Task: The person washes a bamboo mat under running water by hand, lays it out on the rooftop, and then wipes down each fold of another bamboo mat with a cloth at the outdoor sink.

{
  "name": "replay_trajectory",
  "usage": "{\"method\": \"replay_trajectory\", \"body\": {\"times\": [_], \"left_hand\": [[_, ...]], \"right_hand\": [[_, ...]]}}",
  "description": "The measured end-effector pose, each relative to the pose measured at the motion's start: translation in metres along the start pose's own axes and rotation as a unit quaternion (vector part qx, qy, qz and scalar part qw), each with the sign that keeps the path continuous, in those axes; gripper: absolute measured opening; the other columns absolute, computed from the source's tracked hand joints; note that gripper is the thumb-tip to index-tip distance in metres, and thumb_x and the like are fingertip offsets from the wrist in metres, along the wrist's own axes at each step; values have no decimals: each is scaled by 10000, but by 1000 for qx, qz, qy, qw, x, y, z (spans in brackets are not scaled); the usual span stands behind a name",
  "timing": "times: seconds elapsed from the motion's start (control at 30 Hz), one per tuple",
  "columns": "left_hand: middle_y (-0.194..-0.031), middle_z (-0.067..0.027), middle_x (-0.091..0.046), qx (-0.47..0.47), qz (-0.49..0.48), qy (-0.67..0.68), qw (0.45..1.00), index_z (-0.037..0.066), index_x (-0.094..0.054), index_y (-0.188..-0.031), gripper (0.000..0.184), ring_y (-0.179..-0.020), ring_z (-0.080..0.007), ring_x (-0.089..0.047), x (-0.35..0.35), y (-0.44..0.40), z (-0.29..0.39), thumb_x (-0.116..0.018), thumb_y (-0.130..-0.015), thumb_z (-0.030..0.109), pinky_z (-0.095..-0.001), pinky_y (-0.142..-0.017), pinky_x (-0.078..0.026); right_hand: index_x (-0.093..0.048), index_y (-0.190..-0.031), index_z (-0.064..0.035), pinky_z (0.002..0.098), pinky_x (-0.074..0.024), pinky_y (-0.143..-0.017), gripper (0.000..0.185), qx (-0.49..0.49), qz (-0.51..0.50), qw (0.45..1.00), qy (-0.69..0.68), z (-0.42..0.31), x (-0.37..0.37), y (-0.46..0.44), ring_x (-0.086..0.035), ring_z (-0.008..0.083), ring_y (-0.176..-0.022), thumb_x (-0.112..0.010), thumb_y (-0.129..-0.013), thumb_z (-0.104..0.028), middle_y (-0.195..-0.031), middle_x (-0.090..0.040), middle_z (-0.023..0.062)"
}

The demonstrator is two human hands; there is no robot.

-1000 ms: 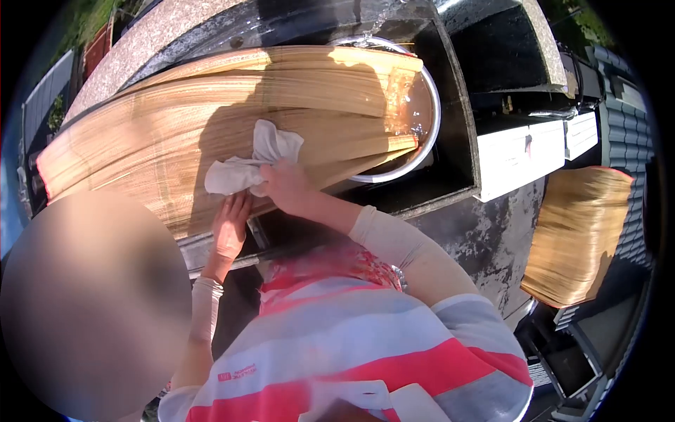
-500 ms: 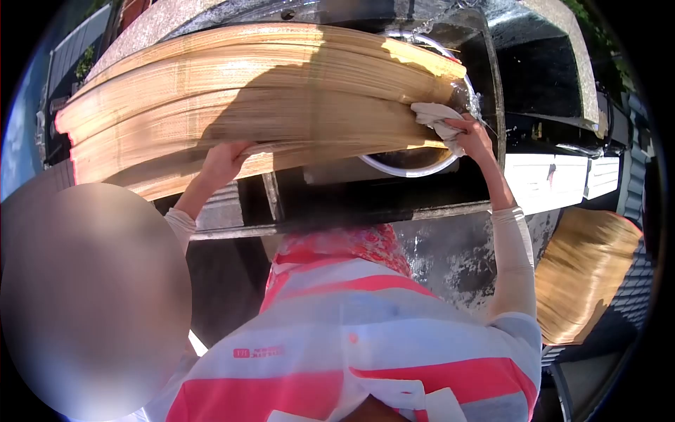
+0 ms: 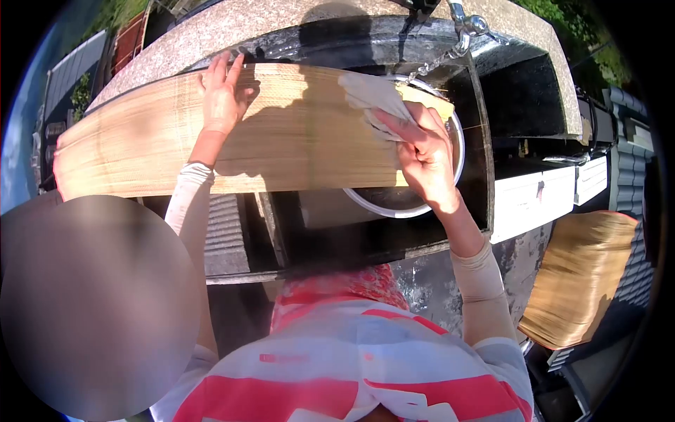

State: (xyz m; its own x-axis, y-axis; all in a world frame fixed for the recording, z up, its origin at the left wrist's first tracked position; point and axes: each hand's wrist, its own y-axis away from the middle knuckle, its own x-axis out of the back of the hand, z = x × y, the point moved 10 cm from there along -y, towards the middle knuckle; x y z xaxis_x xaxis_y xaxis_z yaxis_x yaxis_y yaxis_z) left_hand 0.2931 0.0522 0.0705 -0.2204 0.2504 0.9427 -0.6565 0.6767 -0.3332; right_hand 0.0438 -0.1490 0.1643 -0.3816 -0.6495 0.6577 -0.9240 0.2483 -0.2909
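A long tan woven straw mat [image 3: 155,151] lies across a dark sink, its right end over a basin with a white rim [image 3: 380,209]. Spread near the mat's far edge, the fingers of my left hand [image 3: 223,98] are open, with the palm over the surface. My right hand [image 3: 424,151] is closed around a crumpled white cloth [image 3: 373,95], which touches the mat near its right end. Part of the basin is hidden under the mat and my right forearm.
A metal tap [image 3: 470,32] stands behind the basin, with water running from it. The sink has a stone-like rim [image 3: 162,49] at the back. To the right are white boxes [image 3: 534,200] and another straw mat [image 3: 580,274], bent over in the sun.
My left hand has gone from the mat's near edge to its far edge and opened. My right hand has moved left with the cloth. The mat's ridges have flattened out.
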Motion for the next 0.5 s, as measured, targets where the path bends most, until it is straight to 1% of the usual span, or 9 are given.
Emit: {"method": "replay_trajectory", "body": {"times": [0.13, 0.17, 0.2, 0.27, 0.3, 0.37, 0.4, 0.47, 0.5], "left_hand": [[-1497, -180, -241, 101, 14, -2, 995, 104, -376, -1410, 760, -1344, -392, -243, 53, 129, -53, -734, -750, 221, -550, -1051, -225], [-1495, -214, -217, 185, 34, 23, 982, 61, -359, -1410, 786, -1342, -399, -233, 60, 169, -81, -742, -755, 265, -520, -1051, -238], [-1434, -227, -332, 301, 49, 0, 952, -19, -362, -1381, 798, -1289, -405, -331, 50, 227, -123, -752, -764, 302, -503, -1027, -295], [-1345, -227, -448, 491, 9, 273, 827, -86, -374, -1345, 803, -1200, -397, -449, 6, 306, -169, -756, -775, 333, -472, -980, -372], [-1316, -233, -474, 558, -15, 378, 739, -104, -387, -1324, 797, -1172, -392, -480, -17, 326, -167, -748, -783, 359, -456, -972, -393], [-1311, -266, -463, 616, -21, 589, 523, -103, -409, -1299, 794, -1170, -380, -500, -56, 339, -142, -709, -806, 443, -434, -994, -404], [-1312, -288, -444, 648, -5, 644, 406, -90, -402, -1302, 802, -1212, -393, -460, -83, 348, -139, -686, -812, 477, -455, -1032, -376], [-1342, -228, -442, 661, 3, 674, 331, -7, -405, -1334, 749, -1243, -373, -424, -105, 348, -137, -705, -807, 433, -490, -1042, -360], [-1347, -180, -457, 611, 28, 731, 301, 41, -427, -1334, 721, -1255, -351, -412, -109, 335, -130, -720, -793, 416, -507, -1035, -360]], "right_hand": [[-677, -1105, -176, 368, -473, -648, 491, 74, 63, 991, -90, -72, -108, -30, -498, 270, -849, -598, -659, 11, -990, -554, 40], [-681, -1096, -186, 378, -476, -631, 469, 98, 66, 987, -111, -92, -135, -35, -501, 271, -867, -593, -673, -3, -993, -553, 35], [-685, -1086, -196, 387, -479, -615, 448, 122, 68, 982, -130, -108, -163, -37, -505, 273, -884, -588, -686, -18, -996, -551, 30], [-688, -1070, -223, 376, -466, -677, 361, 199, 112, 972, -52, -120, -236, -31, -514, 276, -920, -575, -755, -86, -1037, -559, 31], [-683, -1082, -223, 374, -453, -708, 345, 189, 27, 982, 2, -106, -277, -33, -513, 273, -935, -566, -776, -115, -1053, -559, 39], [-674, -1106, -223, 371, -426, -769, 320, 160, -147, 970, 107, -74, -340, -32, -511, 268, -964, -547, -817, -171, -1084, -558, 54], [-672, -1107, -215, 369, -412, -783, 310, 171, -126, 970, 122, -71, -333, -33, -507, 266, -969, -540, -829, -185, -1096, -556, 60], [-669, -1110, -200, 365, -383, -810, 297, 197, -87, 965, 152, -61, -300, -30, -499, 261, -978, -524, -851, -214, -1118, -553, 74], [-649, -1142, -195, 369, -387, -803, 315, 175, -64, 964, 189, -42, -282, -31, -500, 262, -971, -520, -855, -209, -1111, -548, 80]]}}
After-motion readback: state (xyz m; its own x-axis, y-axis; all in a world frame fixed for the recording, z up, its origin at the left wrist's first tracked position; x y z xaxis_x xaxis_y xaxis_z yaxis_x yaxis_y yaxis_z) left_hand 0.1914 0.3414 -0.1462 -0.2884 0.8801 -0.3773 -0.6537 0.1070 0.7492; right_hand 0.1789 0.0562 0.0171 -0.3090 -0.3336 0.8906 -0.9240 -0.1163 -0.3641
